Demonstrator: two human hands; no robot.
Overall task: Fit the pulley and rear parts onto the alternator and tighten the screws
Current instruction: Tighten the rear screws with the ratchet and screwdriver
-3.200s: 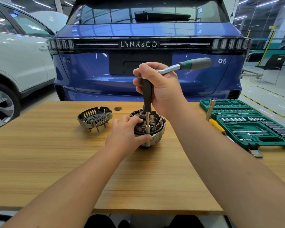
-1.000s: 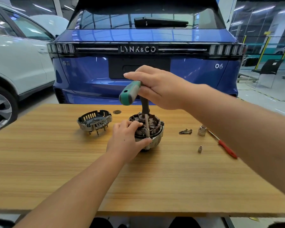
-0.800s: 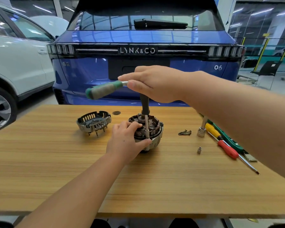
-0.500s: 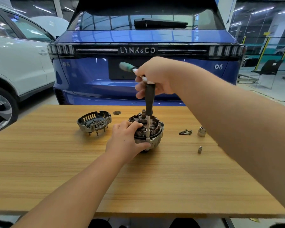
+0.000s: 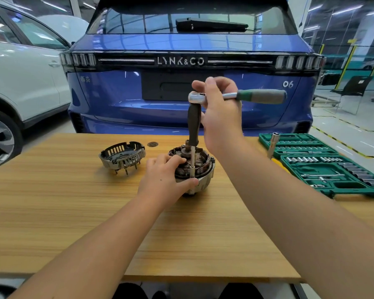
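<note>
From the head camera I see the alternator (image 5: 192,169) standing near the middle of a wooden table (image 5: 52,212), its open end facing up. It is a round unit with a pale metal housing around the lower edge, dark copper-brown windings ringed inside, and a short shaft stub rising at the centre. My left hand (image 5: 164,178) wraps its near-left side, fingers curled over the rim and thumb pressed against the housing at the front. My right hand (image 5: 218,111) is raised above it, fingers closed around the head of a ratchet wrench (image 5: 235,96) whose green-and-grey handle points to the right, level with the table. From the ratchet head a black driver grip and slim steel extension (image 5: 193,145) drop straight down to a small socket seated at the alternator's near rim, just beside my left thumb. The two hands are apart, one above the other.

To the left of the alternator, separate from it, lies a slotted rear cover (image 5: 122,156) with pins pointing down. A small dark disc (image 5: 152,144) rests behind it. An open green socket set case (image 5: 324,162) sits at the table's right edge. A blue car (image 5: 188,61) stands behind the table, and a white car (image 5: 20,78) at left.
</note>
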